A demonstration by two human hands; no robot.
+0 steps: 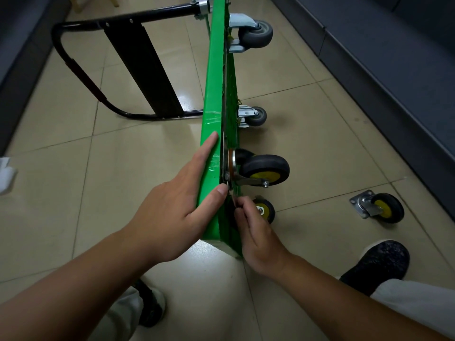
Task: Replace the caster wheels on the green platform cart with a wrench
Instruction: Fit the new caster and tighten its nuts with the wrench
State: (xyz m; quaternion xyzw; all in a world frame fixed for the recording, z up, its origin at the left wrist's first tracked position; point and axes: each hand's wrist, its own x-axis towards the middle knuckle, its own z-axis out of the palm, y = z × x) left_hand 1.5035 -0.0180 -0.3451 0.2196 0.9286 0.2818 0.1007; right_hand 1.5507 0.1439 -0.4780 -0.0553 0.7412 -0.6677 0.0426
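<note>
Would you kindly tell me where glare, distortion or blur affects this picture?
Head view: glare whitens the floor tiles by the green cart; wide-angle distortion bows the tile joints; the thin tool pinched by the right hand looks soft.

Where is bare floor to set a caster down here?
Bare tile: left of the green cart, between black handle and left hand; also right of the grey casters. Crowded: around the right hand and loose caster.

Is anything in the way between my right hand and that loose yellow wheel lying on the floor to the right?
Partly. The right hand, pinching a thin metal tool, has the lower mounted wheel just beside its fingers, toward the loose wheel. Past that, only bare floor.
</note>
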